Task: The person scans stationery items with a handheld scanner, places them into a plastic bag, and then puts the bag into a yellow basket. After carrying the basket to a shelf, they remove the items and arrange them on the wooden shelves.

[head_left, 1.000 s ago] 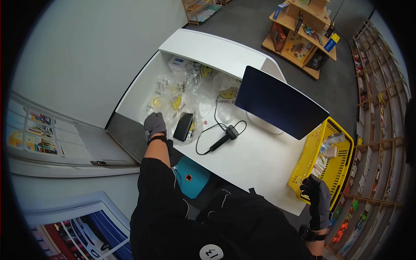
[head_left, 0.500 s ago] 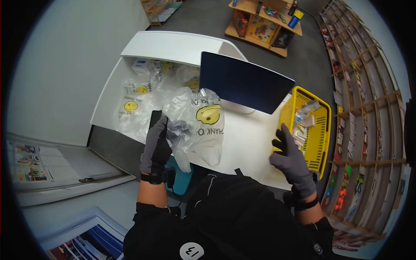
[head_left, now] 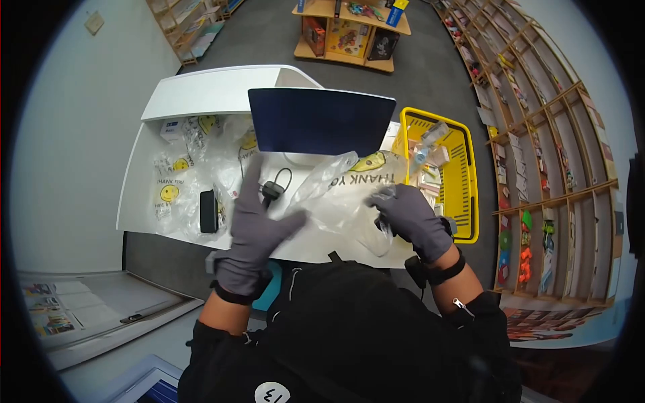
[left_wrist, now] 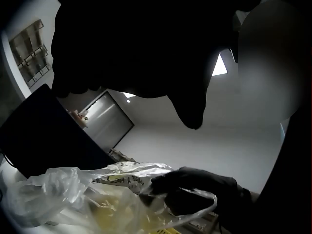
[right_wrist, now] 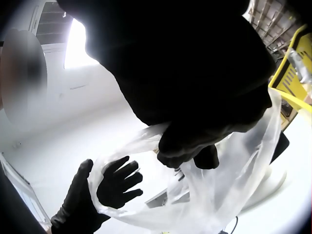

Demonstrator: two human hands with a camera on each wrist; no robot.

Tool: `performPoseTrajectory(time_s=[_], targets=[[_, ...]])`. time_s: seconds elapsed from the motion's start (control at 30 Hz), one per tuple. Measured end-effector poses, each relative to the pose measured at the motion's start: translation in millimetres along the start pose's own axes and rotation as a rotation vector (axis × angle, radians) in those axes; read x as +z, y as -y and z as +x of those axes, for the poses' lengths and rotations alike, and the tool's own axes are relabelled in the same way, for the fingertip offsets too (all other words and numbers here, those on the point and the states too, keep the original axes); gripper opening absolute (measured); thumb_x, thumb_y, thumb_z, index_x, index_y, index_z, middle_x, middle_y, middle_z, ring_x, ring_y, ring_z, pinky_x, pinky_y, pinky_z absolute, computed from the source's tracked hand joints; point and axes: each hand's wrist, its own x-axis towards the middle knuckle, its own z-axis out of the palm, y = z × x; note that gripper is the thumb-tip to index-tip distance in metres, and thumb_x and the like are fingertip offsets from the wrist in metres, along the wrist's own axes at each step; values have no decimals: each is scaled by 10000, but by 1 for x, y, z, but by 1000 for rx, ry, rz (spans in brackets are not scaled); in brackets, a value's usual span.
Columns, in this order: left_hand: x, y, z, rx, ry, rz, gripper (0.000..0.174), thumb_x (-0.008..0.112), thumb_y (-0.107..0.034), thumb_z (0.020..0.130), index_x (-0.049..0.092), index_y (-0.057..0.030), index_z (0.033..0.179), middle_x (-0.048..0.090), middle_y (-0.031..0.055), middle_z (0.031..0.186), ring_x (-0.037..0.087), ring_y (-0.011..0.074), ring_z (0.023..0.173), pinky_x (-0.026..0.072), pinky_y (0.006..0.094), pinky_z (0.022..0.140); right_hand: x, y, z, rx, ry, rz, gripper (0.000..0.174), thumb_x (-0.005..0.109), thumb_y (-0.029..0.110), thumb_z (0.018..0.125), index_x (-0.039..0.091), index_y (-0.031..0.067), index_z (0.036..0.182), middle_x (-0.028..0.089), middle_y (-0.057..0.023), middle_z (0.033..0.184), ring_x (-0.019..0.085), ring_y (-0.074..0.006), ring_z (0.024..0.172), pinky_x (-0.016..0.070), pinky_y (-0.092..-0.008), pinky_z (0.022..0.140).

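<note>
Plastic bag [head_left: 342, 195] swung right, right hand [head_left: 410, 218] gripping its rim, left hand [head_left: 255, 228] spread open, basket [head_left: 467, 181] holds packets [head_left: 430, 151]

White counter [head_left: 201, 87], grey floor [head_left: 430, 60], wooden shelves [head_left: 537, 154]

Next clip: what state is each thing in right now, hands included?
Bag: clear, crumpled, mouth partly open.
Left hand: open, fingers spread, thumb at the bag.
Right hand: grips the bag's edge.
Monitor: screen dark.
Basket: part filled.
Scanner: lying flat, cord attached.
</note>
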Motion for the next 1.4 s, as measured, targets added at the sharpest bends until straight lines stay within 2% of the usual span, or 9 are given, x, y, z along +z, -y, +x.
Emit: performPoseTrajectory(time_s=[0.07, 0.3, 0.4, 0.47, 0.57, 0.87, 1.1, 1.23, 1.4], targets=[[22, -23, -6, 467, 286, 322, 845, 769, -205, 918, 382, 0, 1641, 414, 234, 1685, 450, 375, 1538, 434, 419, 1212, 7, 20, -3, 65, 63, 4, 314, 725, 293, 1000, 792, -14, 983, 733, -85, 731, 685, -158, 599, 526, -318, 565], [35, 38, 50, 128, 577, 683, 267, 662, -73, 928, 697, 65, 1153, 746, 272, 1212, 741, 392, 1164, 565, 419, 1059, -30, 31, -19, 102, 180, -5, 301, 758, 306, 954, 807, 10, 986, 733, -98, 757, 692, -187, 633, 538, -327, 600], [19, 66, 54, -577, 664, -615, 112, 611, -8, 912, 705, 50, 899, 776, 193, 954, 788, 346, 962, 601, 398, 961, -39, -13, -15, -15, -35, -410, 290, 785, 294, 916, 806, 27, 1026, 759, -127, 819, 727, -247, 710, 563, -358, 657], [21, 64, 49, -581, 678, -644, 144, 592, -9, 924, 710, 70, 899, 784, 204, 995, 787, 318, 945, 609, 380, 912, -36, -37, -11, -283, -434, -1023, 271, 815, 258, 875, 817, 66, 1066, 775, -123, 869, 748, -284, 798, 576, -388, 733], [29, 54, 43, -594, 693, -712, 211, 554, -12, 948, 719, 110, 900, 799, 224, 1077, 784, 262, 910, 624, 346, 814, -28, 15, -32, -571, -505, -554, 288, 806, 223, 854, 804, 83, 1105, 783, -135, 962, 744, -349, 906, 578, -437, 784], [52, 55, 47, -451, 944, -237, 180, 565, -3, 904, 729, 53, 952, 744, 98, 936, 717, 189, 860, 573, 313, 841, 77, -34, 62, -774, -32, -702, 336, 706, 233, 926, 775, 153, 1245, 783, -132, 1054, 747, -388, 1011, 592, -493, 878], [19, 131, 55, -94, 962, -364, 222, 622, -19, 868, 745, 78, 1025, 744, 89, 933, 706, 189, 802, 568, 313, 765, 75, -29, 63, -456, 188, -745, 800, 846, 367, 838, 559, 125, 1545, 743, -224, 1272, 718, -418, 1179, 550, -481, 1052], [1, 149, 77, -637, 783, -397, 270, 697, -108, 887, 793, 27, 1101, 774, 88, 963, 709, 165, 802, 557, 306, 743, 75, -18, 55, -350, 399, -782, 1004, 909, 442, 766, 473, 99, 1602, 729, -259, 1273, 715, -424, 1179, 557, -489, 1015], [12, 97, 69, -205, 560, 387, 372, 722, -145, 884, 757, -2, 1225, 794, 152, 1049, 768, 269, 884, 596, 372, 815, 89, -20, 75, -230, 381, -816, 983, 889, 446, 793, 469, 87, 1606, 721, -282, 1269, 717, -426, 1164, 562, -489, 998]])
